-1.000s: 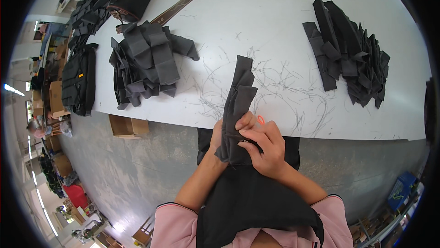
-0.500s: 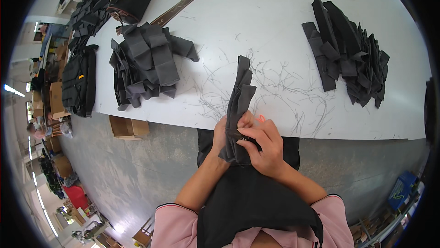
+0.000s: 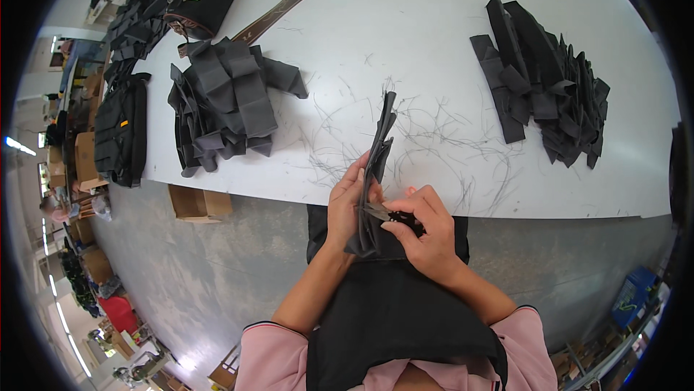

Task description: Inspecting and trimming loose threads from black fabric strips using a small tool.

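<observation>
While the left hand [image 3: 345, 210] pinches dark fabric [image 3: 370, 177], the right hand [image 3: 432, 235] grips snips [image 3: 406, 220].

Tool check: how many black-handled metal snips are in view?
1: the snips sit in the right hand, blades at the folded dark-grey fabric. Others may be hidden.

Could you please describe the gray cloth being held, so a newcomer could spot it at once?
On the white table, find the left cloth pile and the right cloth pile. Between them, by the table's near edge, the left hand holds a folded gray cloth. Unlike the piles, it is gripped, and the right hand points a small tool at it.
</observation>
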{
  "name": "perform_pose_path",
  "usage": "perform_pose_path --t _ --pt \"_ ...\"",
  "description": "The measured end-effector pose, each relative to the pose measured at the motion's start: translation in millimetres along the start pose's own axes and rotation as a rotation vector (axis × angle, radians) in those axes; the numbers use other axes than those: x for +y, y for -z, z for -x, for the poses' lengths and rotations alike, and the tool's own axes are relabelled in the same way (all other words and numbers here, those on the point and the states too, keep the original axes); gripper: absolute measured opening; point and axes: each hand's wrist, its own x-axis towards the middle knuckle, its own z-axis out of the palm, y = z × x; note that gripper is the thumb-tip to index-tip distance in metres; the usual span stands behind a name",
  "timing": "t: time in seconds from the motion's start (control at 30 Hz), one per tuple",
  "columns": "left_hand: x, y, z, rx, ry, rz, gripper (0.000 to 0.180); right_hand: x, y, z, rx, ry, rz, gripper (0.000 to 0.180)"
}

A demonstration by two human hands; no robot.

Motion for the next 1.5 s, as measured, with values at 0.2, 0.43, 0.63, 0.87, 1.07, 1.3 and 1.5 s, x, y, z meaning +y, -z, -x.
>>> perform_pose_path --t 0.2,0.43,0.63,0.87,1.07,1.3,1.5 --pt "5 -4 -1 0.173 -0.188 -0.399 0.035 1 10 -5 -0.007 0.134 0.154 0.025" --pt "5 -4 -1 0.185 -0.339 -0.595 0.036 -4 11 -1 -0.002 0.009 0.076 0.026" --pt "6 -6 2 0.206 -0.364 -0.792 0.036 1 11 -2 0.008 0.13 0.168 0.027" --pt "6 -4 3 0.218 -0.385 -0.831 0.036 -3 14 -4 0.023 0.356 0.457 0.028" --pt "8 -5 5 0.226 -0.371 -0.886 0.036 -3 20 -5 -0.011 0.401 0.562 0.024" --pt "0 -21 23 0.198 -0.384 -0.865 0.041 15 8 -15 -0.036 -0.45 -0.363 0.025" --pt "13 0 16 0.036 -0.011 -0.277 0.051 14 2 -6 -0.247 -0.578 -0.662 0.018"
